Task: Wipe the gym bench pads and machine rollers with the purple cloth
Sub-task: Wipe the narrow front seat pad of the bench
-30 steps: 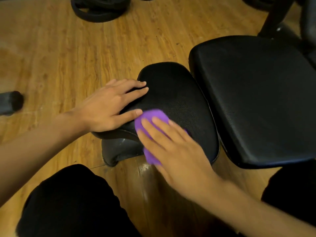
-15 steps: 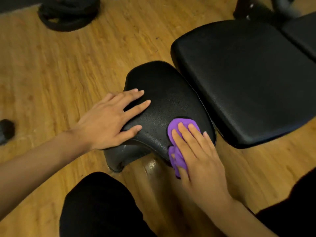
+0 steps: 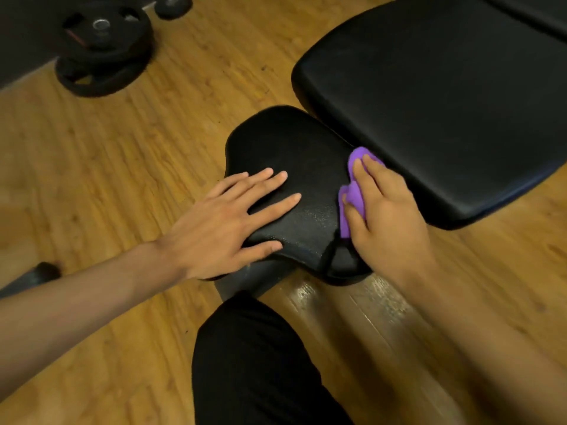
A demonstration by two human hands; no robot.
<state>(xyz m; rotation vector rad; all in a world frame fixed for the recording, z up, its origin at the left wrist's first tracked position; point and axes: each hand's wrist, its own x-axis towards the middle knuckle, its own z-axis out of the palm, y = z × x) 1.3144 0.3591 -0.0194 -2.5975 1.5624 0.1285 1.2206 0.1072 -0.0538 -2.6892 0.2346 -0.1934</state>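
Note:
A small black bench pad (image 3: pixel 294 148) sits low in the middle of the view. A much larger black seat pad (image 3: pixel 429 96) lies right beside it, up and to the right. My left hand (image 3: pixel 227 222) rests flat on the small pad's near left part, fingers straight and spread. My right hand (image 3: pixel 386 216) presses the purple cloth (image 3: pixel 356 194) against the small pad's right edge, close to the gap between the two pads. Most of the cloth is hidden under my fingers.
Stacked black weight plates (image 3: pixel 104 47) lie on the wooden floor (image 3: pixel 107 167) at the upper left. A dark roller end (image 3: pixel 33 276) shows at the left edge. My knee in black trousers (image 3: pixel 264 363) fills the bottom middle.
My right hand has slid the cloth from the small pad's near left corner across to its right edge and farther up. My left hand stays flat on the pad. The view has shifted.

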